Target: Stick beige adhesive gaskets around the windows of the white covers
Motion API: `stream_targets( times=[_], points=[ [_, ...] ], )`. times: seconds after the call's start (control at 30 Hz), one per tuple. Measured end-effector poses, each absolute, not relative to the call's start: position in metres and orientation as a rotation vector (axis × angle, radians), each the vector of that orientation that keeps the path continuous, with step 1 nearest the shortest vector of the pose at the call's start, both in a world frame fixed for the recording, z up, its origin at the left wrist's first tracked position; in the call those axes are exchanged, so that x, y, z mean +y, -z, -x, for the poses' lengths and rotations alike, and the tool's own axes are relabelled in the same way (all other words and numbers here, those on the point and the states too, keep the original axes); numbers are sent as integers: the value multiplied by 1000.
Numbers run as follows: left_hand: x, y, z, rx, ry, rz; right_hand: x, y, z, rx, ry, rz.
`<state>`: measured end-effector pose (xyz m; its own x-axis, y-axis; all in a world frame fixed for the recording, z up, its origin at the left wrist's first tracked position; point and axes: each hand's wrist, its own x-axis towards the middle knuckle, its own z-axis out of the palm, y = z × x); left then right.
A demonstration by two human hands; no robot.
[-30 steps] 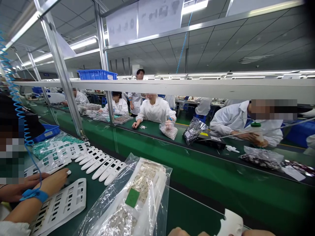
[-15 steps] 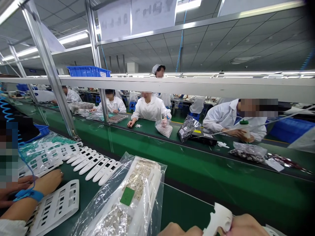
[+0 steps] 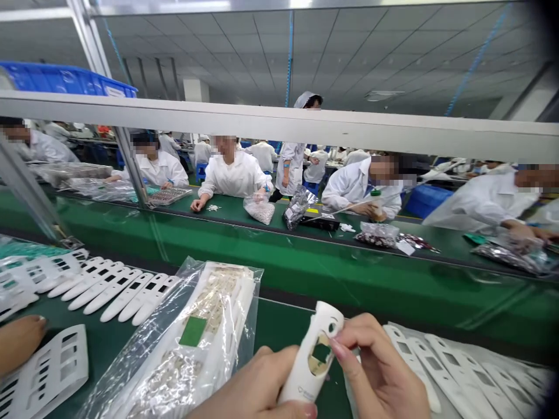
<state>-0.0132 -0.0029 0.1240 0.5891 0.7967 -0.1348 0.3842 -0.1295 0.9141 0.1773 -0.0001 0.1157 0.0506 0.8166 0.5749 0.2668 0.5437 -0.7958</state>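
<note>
In the head view, the person's left hand [image 3: 248, 387] and right hand [image 3: 382, 372] are raised over the desk [image 3: 288, 337], holding a white plastic casing [image 3: 312, 355] tilted upright between them. The left hand's fingers wrap its lower end, while the right hand's fingers [image 3: 349, 343] pinch near its top, so both hands are grasping it. The casing has a window with a tan insert showing inside it and a small round hole near its top.

Just left of the casing lies a clear plastic bag [image 3: 174, 349] of white parts with a green label [image 3: 193, 331]. Beyond the bag, a row of long white casings [image 3: 122, 297] lies side by side. Perforated white panels [image 3: 449, 366] lie to the right, just beside the right hand. At the left edge, a co-worker's hand [image 3: 20, 340] rests near another perforated white panel [image 3: 48, 372].
</note>
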Motion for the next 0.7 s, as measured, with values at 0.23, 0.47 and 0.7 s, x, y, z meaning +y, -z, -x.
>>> stream_targets(
  times=[0.23,0.47,0.7],
  points=[
    [-5,-136,12,986,-445,-1671,4,-110,-178,-1596,-366,917],
    [-5,-133,11,972,-477,-1685,-1,-113,-177,-1536,-324,875],
    [-11,-121,7,1132,-514,-1659,-3,-112,-179,-1574,-95,971]
  ],
)
